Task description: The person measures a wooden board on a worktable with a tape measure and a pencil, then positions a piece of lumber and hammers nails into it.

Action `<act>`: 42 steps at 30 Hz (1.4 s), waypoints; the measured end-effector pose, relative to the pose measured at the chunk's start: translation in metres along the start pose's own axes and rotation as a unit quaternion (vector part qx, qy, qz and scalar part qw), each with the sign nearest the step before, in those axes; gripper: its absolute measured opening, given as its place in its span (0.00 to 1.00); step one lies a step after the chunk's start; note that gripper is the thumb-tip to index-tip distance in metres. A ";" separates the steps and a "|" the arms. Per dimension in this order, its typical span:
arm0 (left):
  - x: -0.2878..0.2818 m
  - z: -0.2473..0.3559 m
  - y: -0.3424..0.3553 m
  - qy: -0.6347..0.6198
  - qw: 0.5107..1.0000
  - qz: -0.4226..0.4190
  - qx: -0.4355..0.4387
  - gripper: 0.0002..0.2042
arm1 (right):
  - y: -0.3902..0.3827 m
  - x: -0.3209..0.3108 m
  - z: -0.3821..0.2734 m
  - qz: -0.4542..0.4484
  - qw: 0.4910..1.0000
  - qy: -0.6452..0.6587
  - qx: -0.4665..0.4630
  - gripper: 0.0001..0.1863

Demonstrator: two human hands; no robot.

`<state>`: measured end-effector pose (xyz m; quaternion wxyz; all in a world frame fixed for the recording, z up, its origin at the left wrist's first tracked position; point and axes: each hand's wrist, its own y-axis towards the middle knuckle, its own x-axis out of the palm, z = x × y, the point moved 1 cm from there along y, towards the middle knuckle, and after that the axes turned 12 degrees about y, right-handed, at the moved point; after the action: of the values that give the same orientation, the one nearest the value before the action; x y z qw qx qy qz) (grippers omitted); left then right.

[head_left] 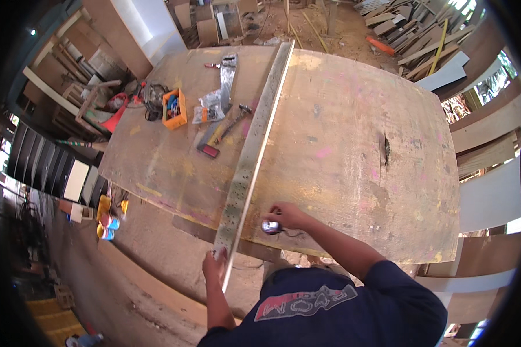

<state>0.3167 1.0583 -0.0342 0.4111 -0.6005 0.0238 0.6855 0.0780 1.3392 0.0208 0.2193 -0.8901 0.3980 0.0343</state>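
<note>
While the left hand [216, 266] is closed on the left edge of a long, narrow, speckled grey-green board with a pale edge [250, 147] at the lower centre of the frame, the right hand [287, 216] is curled around a small, rounded, silver-and-dark tape measure [270, 226] just right of it. The two hands are apart. The board slants from the lower centre to the top centre, across a broad, worn wooden worktop [336, 191] stained yellow and pink, its near end jutting past the lower edge. Right of centre, a dark, toothed, round blade [387, 150] stands in a slot. Left of the board lies a hammer with a yellow-and-black handle [219, 136]; above it, toward the upper left, are a clear plastic bag [209, 109], an open orange plastic box [174, 118] holding small items and a dark power tool [154, 99]. Farthest off, loose wooden planks [440, 49] are heaped at the upper right.
</note>
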 end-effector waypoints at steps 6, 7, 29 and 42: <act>0.010 -0.031 0.050 0.014 0.993 -0.075 0.088 0.35 | 0.155 0.081 -0.039 0.012 0.998 -0.056 -0.041 0.24; -0.004 -0.009 0.035 0.013 0.991 -0.082 0.101 0.35 | 0.167 0.083 -0.030 0.064 0.996 0.052 -0.030 0.24; 0.003 -0.078 0.014 0.035 0.985 0.035 0.167 0.38 | -0.102 0.181 0.130 0.164 0.896 0.389 0.137 0.36; 0.004 -0.158 -0.021 -0.139 0.936 -0.294 0.137 0.31 | -0.249 0.162 -0.094 0.476 0.866 -0.045 -0.144 0.23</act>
<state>0.4561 0.9911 -0.0713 0.6715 -0.4174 -0.1174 0.6009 0.3578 1.3332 0.1576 0.0637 -0.6117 0.7538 0.2316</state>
